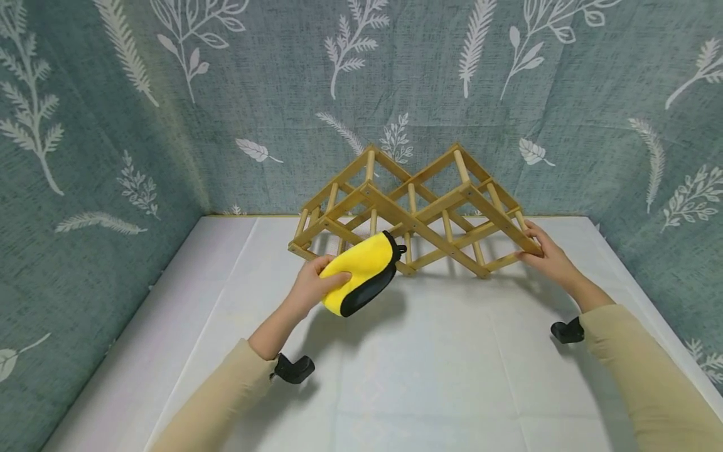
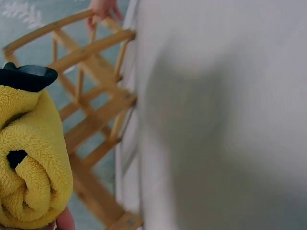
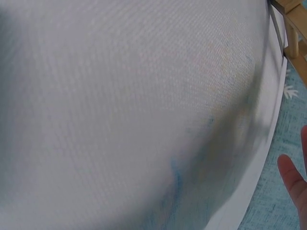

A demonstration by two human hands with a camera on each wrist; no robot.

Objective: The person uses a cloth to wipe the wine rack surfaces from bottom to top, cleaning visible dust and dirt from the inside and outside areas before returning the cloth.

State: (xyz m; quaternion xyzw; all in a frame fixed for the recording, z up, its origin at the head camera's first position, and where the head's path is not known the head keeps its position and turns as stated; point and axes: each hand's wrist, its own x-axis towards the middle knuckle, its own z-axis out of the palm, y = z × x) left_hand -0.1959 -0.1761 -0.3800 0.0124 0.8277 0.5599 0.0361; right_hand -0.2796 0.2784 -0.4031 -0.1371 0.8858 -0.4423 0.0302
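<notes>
In my left hand (image 1: 316,285) is a rolled yellow towel (image 1: 361,267), its thumb across the near side. The towel has black edging, a dark patch and a small black loop; its coiled end fills the left of the left wrist view. My right hand (image 1: 550,257) grips the right end of a folding wooden wine rack (image 1: 415,223), fingers and thumb around its corner. The rack is spread in a zigzag with two peaks at the back of the table. In the head view the towel overlaps the rack's lower front. The right wrist view shows only a thumb (image 3: 291,179) and part of a finger.
A white cloth covers the table (image 1: 418,376), with shadows of the hands and towel on it. Behind and on both sides hangs a blue-green wall cloth (image 1: 282,113) with white leaf prints. A black wrist camera (image 1: 295,369) sits at the left cuff, another (image 1: 567,331) at the right.
</notes>
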